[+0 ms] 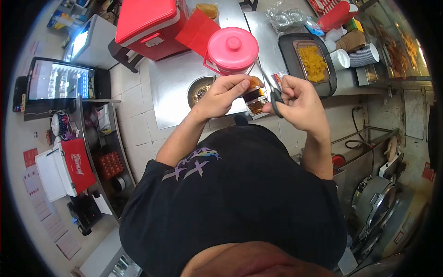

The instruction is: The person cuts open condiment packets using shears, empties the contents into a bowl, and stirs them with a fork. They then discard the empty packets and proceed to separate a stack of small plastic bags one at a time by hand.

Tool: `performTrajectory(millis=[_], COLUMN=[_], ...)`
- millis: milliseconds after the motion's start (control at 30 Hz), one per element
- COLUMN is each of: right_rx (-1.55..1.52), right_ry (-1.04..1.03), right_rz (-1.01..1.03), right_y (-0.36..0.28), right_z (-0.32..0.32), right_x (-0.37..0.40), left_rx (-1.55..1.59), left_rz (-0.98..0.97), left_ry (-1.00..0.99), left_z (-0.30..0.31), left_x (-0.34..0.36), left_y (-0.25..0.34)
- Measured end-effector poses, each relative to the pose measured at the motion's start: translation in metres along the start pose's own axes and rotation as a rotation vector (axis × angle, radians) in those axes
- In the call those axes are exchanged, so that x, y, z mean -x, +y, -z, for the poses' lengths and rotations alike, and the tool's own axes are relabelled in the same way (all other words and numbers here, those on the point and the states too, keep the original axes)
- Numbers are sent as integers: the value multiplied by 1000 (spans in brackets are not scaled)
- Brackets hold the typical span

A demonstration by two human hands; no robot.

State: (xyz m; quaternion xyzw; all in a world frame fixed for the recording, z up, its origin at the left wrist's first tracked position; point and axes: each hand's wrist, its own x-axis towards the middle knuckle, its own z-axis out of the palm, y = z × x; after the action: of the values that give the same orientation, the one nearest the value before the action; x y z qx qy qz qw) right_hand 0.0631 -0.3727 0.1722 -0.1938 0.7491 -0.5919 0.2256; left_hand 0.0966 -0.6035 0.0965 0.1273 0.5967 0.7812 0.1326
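Observation:
Pinched between the fingers of my left hand [224,96] is a sachet strip [254,95] with orange, dark and clear parts; its exact contents cannot be made out. My right hand [301,104] grips black-handled scissors [277,98] by the finger loops. Their blades point up and away, just right of the sachets, and seem apart from them. A metal bowl [191,96] with dark and pale bits in it stands on the steel table [168,85], partly hidden behind my left hand. Beyond my hands is a pink lidded bucket [233,48].
A black tray [284,48] bears a container of yellow food [314,63]. To its right are stacked cups [364,56] and a glass display case [401,41]. A red cooler box [147,27] stands back left. Clear plastic packaging [284,19] lies at the back.

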Motion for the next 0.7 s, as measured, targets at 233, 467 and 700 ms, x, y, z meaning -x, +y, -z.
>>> performTrajectory(millis=[233, 467, 700], right_rx=[349, 754, 785], right_ry=[-68, 61, -105], right_rz=[-409, -454, -403], right_y=[161, 370, 394], right_z=[31, -28, -65], right_x=[-35, -75, -94], left_rx=[194, 145, 272], left_rz=[10, 40, 118], left_ry=[284, 747, 1021], left_z=[25, 81, 73], left_x=[20, 91, 133], left_y=[-32, -104, -196])
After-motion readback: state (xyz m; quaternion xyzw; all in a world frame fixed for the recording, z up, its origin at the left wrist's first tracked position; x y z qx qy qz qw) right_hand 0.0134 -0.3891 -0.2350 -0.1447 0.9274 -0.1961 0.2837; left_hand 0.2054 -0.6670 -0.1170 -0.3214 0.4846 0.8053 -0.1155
